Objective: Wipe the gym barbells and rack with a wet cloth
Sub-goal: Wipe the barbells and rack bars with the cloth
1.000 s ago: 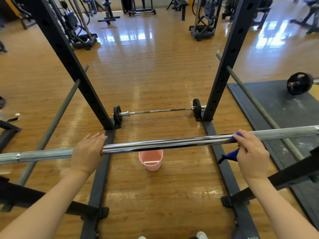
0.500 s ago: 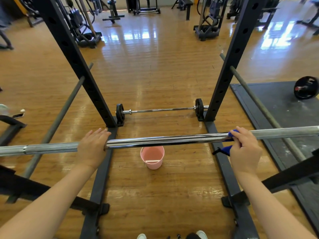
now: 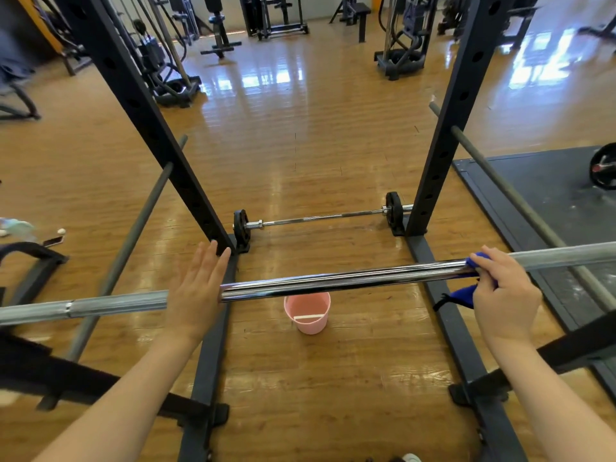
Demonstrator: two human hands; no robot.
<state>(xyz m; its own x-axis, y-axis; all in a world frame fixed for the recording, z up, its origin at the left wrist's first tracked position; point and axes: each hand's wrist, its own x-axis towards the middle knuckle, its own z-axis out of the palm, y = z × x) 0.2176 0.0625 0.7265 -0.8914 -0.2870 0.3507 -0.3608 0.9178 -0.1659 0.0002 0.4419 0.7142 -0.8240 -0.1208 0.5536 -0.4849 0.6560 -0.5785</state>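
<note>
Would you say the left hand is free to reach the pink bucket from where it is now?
Probably not directly: the left hand lies flat on the barbell, and the bucket stands on the floor below it.

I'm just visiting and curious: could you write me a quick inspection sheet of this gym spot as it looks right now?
Surface: glossy wooden floor; dark mat at right.
Job's things: chrome barbell lying across the black rack; blue cloth wrapped on the bar; second barbell on the floor between the uprights.
Clutter: pink bucket under the bar; phone on the floor at left.
Hands: left hand flat on the bar, fingers straight; right hand gripping the cloth round the bar.
Cables: nothing seen nearby.
Surroundings: gym machines and a bench behind; a weight plate on the mat.
</note>
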